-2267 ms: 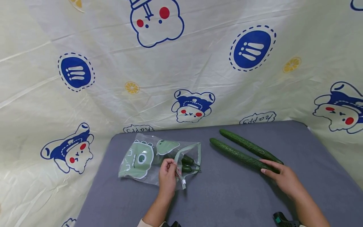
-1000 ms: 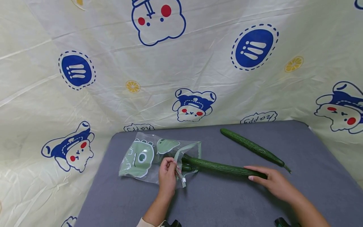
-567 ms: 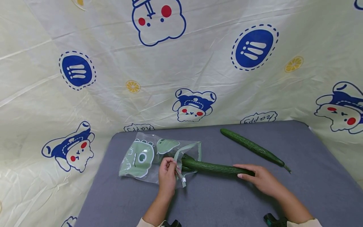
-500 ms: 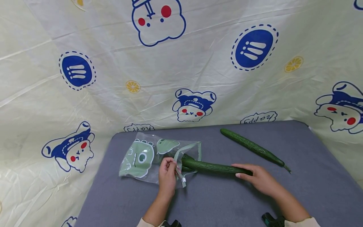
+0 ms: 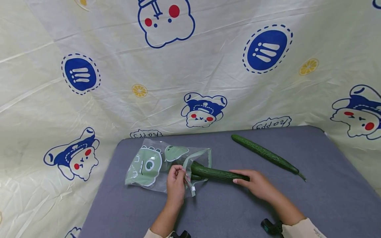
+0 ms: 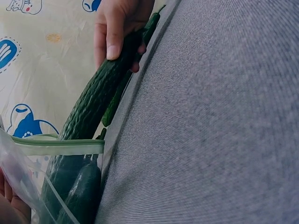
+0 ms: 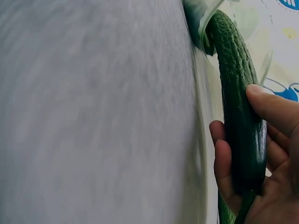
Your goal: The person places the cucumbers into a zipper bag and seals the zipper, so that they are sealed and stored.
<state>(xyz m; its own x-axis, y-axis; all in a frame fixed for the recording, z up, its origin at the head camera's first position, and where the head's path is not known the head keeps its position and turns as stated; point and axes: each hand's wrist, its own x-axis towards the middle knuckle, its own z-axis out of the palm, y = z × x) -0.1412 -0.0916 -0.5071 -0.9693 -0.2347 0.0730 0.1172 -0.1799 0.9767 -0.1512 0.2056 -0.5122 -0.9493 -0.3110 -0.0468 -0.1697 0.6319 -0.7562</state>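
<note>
A clear zip bag (image 5: pixel 171 170) with a green dinosaur print lies on the left of the table, its mouth facing right. My left hand (image 5: pixel 176 183) pinches the bag's near edge at the opening. With thumb and fingers curled round its stem end, my right hand (image 5: pixel 253 183) grips a long cucumber (image 5: pixel 218 173) whose far end is inside the bag. Beneath it in the bag, other cucumbers (image 6: pixel 86 186) show through the plastic in the left wrist view. A separate cucumber (image 5: pixel 265 153) lies slantwise at the back right.
A grey cloth-covered table (image 5: pixel 226 211) carries everything. Behind it hangs a pale printed curtain (image 5: pixel 119 112) close to the table's back edge. A white zip slider (image 5: pixel 192 189) sits at the bag's near corner.
My right hand took one of two cucumbers at the right and moved left, sliding it progressively deeper into the bag. My left hand has stayed at the bag's opening.
</note>
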